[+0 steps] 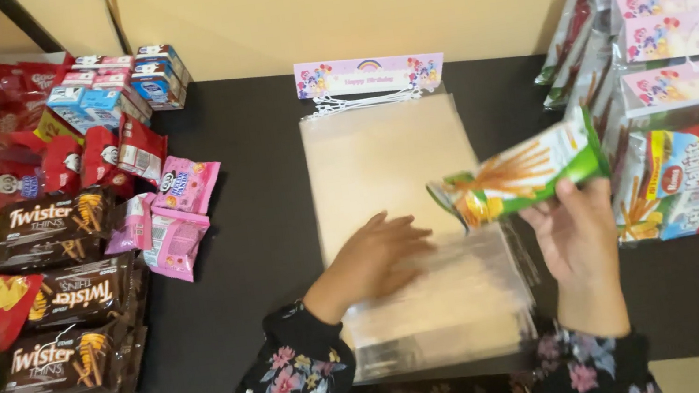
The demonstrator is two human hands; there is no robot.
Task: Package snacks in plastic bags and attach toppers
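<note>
Right hand pinching green biscuit-stick packet above clear cellophane bags; left hand spread flat, pressing them to tabletop. Risk: slick bags could slide if pressure eases.

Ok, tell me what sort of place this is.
Probably a home table set up for packing party favour bags: snack packs are sorted in piles on the black table, clear bags lie stacked, and filled bags with pink toppers stand at the right.

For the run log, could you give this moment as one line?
left hand: flat on clear bags | right hand: holds green snack packet | surface: black table
</note>
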